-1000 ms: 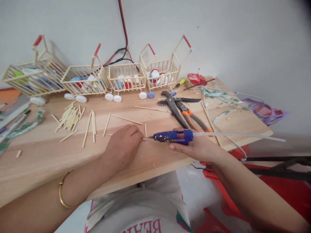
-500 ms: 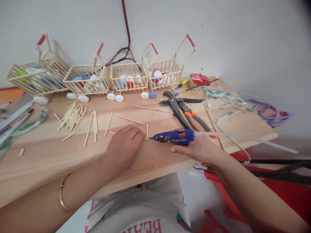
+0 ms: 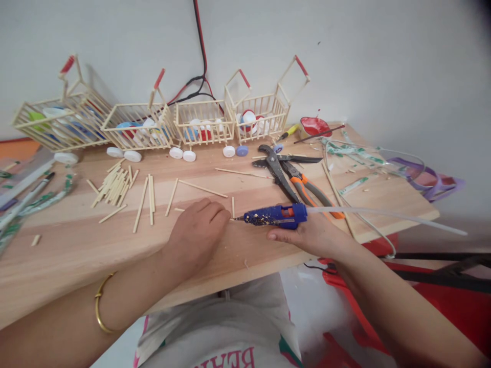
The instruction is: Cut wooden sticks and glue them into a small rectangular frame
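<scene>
My right hand [image 3: 310, 232] is closed around a blue hot glue gun [image 3: 274, 216], with a long clear glue stick [image 3: 387, 214] poking out of its back end. The gun's nozzle points left and sits right beside the fingertips of my left hand [image 3: 201, 230]. That hand rests on the table, fingers curled over a thin wooden stick; only the stick's left end [image 3: 179, 209] shows past the hand. Just beyond the nozzle lies a short upright-pointing stick [image 3: 232, 207]. Other sticks [image 3: 202, 188] lie at angles above my left hand.
Several small stick-built carts [image 3: 203, 122] with cap wheels line the wall. A pile of cut sticks [image 3: 113, 186] lies at left. Pliers with orange handles [image 3: 312, 191] and a black cutter [image 3: 280, 174] lie beyond the gun. A red dish [image 3: 315, 127] and green-white wrappers [image 3: 356, 151] are at right.
Both hands and the glue gun hold nearly the same place. The view has shifted very slightly, and the glue stick's free end has moved a little.
</scene>
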{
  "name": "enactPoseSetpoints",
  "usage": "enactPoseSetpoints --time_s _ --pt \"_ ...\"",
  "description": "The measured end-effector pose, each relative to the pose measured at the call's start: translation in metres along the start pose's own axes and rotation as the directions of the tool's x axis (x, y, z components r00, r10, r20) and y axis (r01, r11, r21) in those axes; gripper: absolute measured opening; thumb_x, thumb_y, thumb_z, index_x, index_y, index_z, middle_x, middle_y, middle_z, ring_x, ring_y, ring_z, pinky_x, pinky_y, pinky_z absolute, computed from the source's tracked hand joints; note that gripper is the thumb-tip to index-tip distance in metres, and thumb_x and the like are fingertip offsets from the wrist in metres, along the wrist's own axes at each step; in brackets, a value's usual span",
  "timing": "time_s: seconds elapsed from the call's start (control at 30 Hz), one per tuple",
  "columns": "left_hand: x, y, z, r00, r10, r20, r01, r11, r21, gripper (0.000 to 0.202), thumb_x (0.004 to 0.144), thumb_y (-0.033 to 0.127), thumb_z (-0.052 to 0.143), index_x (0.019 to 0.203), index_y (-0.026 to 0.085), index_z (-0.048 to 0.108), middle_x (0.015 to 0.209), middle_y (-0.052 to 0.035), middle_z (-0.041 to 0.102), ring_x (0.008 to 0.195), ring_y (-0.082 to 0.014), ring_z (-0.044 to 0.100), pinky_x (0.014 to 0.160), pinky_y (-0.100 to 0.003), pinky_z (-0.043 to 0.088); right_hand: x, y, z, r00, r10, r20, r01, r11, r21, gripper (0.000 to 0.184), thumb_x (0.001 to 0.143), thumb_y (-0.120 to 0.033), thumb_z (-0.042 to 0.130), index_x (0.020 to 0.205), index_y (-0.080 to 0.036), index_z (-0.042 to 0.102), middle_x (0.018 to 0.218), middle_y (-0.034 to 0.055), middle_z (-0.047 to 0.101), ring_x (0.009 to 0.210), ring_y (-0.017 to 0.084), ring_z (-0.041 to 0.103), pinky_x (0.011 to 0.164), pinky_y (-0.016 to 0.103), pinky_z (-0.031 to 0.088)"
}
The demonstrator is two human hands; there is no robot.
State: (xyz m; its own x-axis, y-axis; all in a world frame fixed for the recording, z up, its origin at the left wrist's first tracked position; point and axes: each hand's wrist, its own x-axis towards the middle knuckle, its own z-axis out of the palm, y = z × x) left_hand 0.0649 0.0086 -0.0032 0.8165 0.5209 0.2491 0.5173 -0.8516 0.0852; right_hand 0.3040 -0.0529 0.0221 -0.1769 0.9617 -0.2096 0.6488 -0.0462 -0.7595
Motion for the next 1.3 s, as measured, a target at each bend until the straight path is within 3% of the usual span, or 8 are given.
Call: enactPoseSetpoints --time_s 0.37,0.77,1.3 --pt "0.0022 0.0012 -0.0024 1.000 0.005 -0.011 -0.005 1.000 0.006 0.017 0.080 0.009 0.046 0.086 0.014 0.061 0.087 -0.0107 0.062 0.084 -0.0236 0.053 0.078 -0.038 0.046 0.0003 0.0024 0.0028 1.000 0.016 -0.025 -0.015 0.999 0.036 0.035 0.074 -0.048 0.065 0.099 -0.023 0.070 0.092 0.0020 0.073 0.083 0.021 0.069 0.074 0.030 0.056" --pt "0.0004 0.0007 -0.0036 1.000 -0.005 -0.012 0.005 1.000 0.005 0.016 0.080 0.010 0.047 0.087 0.013 0.061 0.089 -0.0108 0.063 0.084 -0.0245 0.052 0.076 -0.039 0.045 0.0001 -0.0037 0.0023 0.998 0.035 -0.055 -0.034 0.999 0.029 0.031 0.072 -0.043 0.066 0.095 -0.023 0.071 0.085 0.0012 0.073 0.082 0.021 0.068 0.077 0.033 0.056" --pt "0.0007 0.0018 -0.0040 0.999 -0.010 -0.036 0.010 1.000 -0.017 0.017 0.080 0.008 0.047 0.089 0.013 0.061 0.089 -0.0108 0.063 0.086 -0.0240 0.053 0.078 -0.038 0.045 0.0002 -0.0001 -0.0032 0.999 -0.002 -0.044 0.003 1.000 0.015 0.030 0.073 -0.045 0.068 0.099 -0.029 0.070 0.098 -0.0011 0.072 0.090 0.025 0.067 0.077 0.035 0.057"
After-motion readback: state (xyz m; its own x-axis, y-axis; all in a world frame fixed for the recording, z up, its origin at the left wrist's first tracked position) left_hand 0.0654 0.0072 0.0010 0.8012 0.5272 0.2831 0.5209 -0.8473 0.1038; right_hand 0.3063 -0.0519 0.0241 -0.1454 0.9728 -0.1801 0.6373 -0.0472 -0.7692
